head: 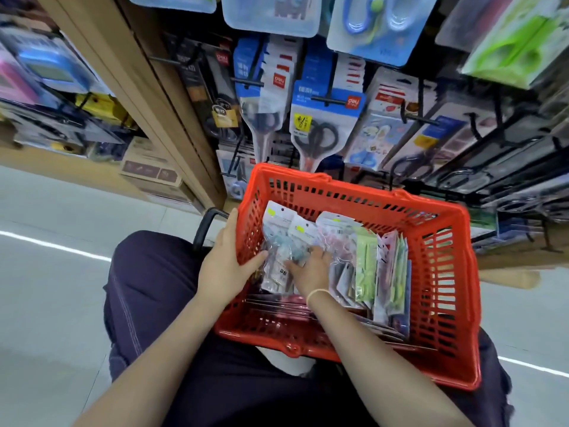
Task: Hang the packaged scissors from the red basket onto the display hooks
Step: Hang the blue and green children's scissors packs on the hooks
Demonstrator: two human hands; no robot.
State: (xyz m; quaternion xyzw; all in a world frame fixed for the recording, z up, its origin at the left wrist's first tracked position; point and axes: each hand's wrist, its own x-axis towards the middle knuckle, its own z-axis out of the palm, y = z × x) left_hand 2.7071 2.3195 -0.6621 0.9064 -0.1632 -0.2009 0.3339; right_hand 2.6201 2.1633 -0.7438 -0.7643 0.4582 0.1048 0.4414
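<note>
A red plastic basket (443,272) rests on my lap and holds several packaged scissors (366,260) standing on edge. My left hand (226,260) grips the basket's left wall, thumb inside and palm outside. My right hand (311,266) reaches into the basket with its fingers spread flat on a clear packet of pale blue scissors (277,238); whether it grasps the packet I cannot tell. Display hooks (331,101) loaded with carded scissors hang on the rack just beyond the basket.
A wooden shelf post (160,97) stands left of the rack, with cardboard boxes (151,171) at its foot. A black handle (206,226) sticks up beside my left hand. Pale tiled floor (52,272) stretches to the left.
</note>
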